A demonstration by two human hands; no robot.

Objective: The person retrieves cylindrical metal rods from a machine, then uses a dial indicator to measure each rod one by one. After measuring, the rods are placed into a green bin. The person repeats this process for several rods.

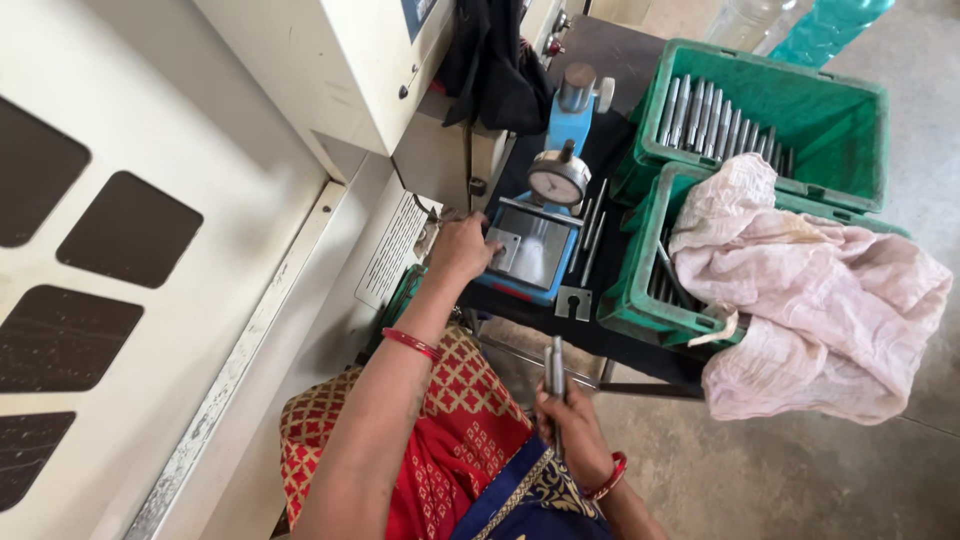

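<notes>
The large cream machine housing (200, 200) stands close on the outer side of the left hand (462, 248) and leaves almost no room that way. Free movement lies toward the body and to the right.

The dark counter (620, 60) carries everything beyond both hands. Its near edge runs just below the left hand – anything slid toward the body past that edge would fall to the concrete floor (800, 470).

Two green crates (860, 130) sit to the right of the left hand, well forward of the right hand (570, 425). The far crate holds a row of steel rods (715, 120). The near crate is largely covered by a pale pink cloth (820, 290) that hangs over its near rim, so a rod carried in that direction should be lifted clear of the folds.

The blue dial gauge stand (545, 215) is directly under the left hand. That grip is closed on the stand's left front corner, fingers curled over the edge of the base plate. For a steady reading, press the stand flat and keep the fingers off the round dial (558, 178) just beyond them.

Loose rods (592, 240) lie on the counter just right of the stand; do not sweep them.

The right grip is closed around a few thin metal rods (555, 370), held upright near the lap, below counter level. Raise them vertically before moving forward – the counter edge is directly ahead.
</notes>
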